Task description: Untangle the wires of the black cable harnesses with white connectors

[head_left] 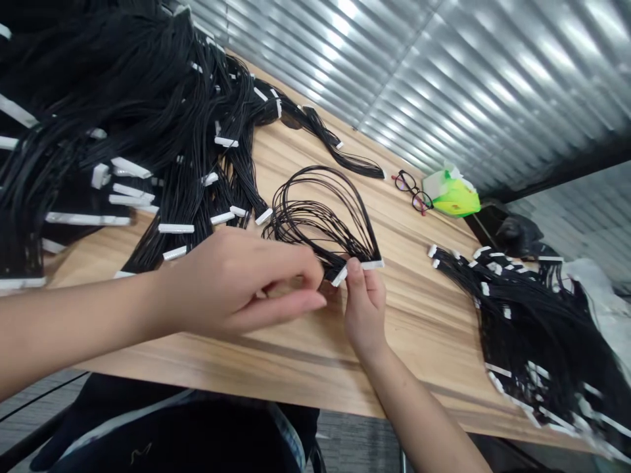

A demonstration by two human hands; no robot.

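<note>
My right hand (363,305) pinches a wire harness at its white plastic connectors (372,265), and the thin black wires (320,210) rise from there in a wide loop across the wooden table (424,315). My left hand (236,282) hovers just left of those connectors, its curved fingers apart and its fingertips beside the bundled wire ends. I see nothing held in it. A large heap of black wire harnesses (172,118) with white connectors lies at the left of the table, close behind my left hand.
A second heap of black harnesses (532,322) lies at the table's right end. Beyond it sit glasses (413,192) and a green-yellow package (451,194). A ribbed metal wall (468,85) runs along the far edge. My dark-clothed lap (172,440) is below the near edge.
</note>
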